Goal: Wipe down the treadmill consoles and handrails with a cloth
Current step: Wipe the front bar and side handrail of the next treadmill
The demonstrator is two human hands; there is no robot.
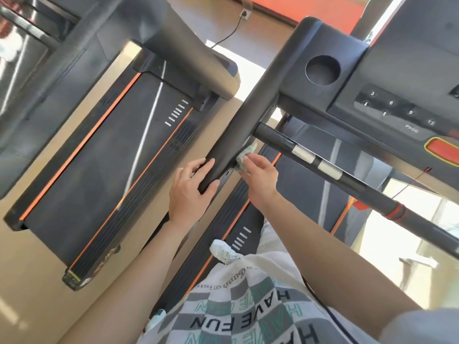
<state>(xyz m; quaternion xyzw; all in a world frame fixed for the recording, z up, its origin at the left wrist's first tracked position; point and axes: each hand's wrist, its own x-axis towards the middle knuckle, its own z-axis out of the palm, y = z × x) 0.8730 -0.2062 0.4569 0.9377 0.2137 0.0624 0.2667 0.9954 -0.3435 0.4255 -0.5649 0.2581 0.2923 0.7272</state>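
**Handrail Wipe: Current Hand Positions**

1. Left hand [191, 189]: it grips the near end of the dark handrail [248, 115]. The fingers [201, 165] lie curled over the top of the rail and the thumb wraps the end from below.

2. Right hand [260, 177]: it holds a small, pale, bunched cloth [244, 157]. The fingers are bent round the cloth and press it against the inner face of the same handrail, just beside the left hand.

3. Cloth location: it sits between the right hand and the rail, directly below the point where the black crossbar [357, 187] joins the handrail. The crossbar carries two silver grip plates [303, 154].

4. Console [387, 78]: it lies up and to the right, well apart from both hands. It has a round cup recess [322, 70], numbered keys [391, 103] and an orange button [444, 151].

5. A neighbouring treadmill [111, 157] with orange side stripes stands to the left on the light floor [29, 256].
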